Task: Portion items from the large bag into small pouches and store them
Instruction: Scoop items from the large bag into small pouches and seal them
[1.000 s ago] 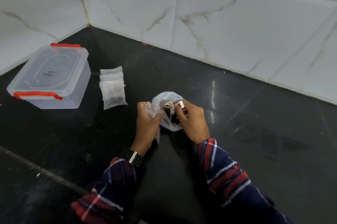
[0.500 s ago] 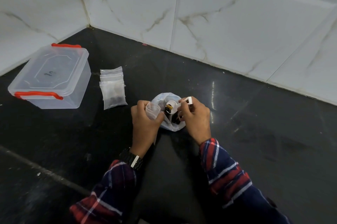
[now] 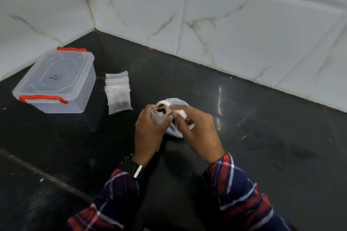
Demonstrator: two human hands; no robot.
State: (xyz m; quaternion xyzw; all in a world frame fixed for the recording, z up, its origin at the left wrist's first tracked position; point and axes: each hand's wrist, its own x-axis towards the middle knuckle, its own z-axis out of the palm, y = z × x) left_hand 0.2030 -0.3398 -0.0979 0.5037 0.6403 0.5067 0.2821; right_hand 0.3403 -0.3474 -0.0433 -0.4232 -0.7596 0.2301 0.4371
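Scoop (image 3: 163, 108) tips dark bits, seemingly, into pouch (image 3: 157, 118).

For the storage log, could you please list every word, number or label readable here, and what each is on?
Dark handwritten mark on the lid of the clear plastic box with red clips: too blurred to read.
Stack of small clear zip pouches: no text visible.
White scoop and large clear bag: no text visible.

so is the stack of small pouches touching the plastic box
Apart. The head view shows a strip of bare black counter between the stack of small pouches and the near side wall of the plastic box, along the stack's whole length.
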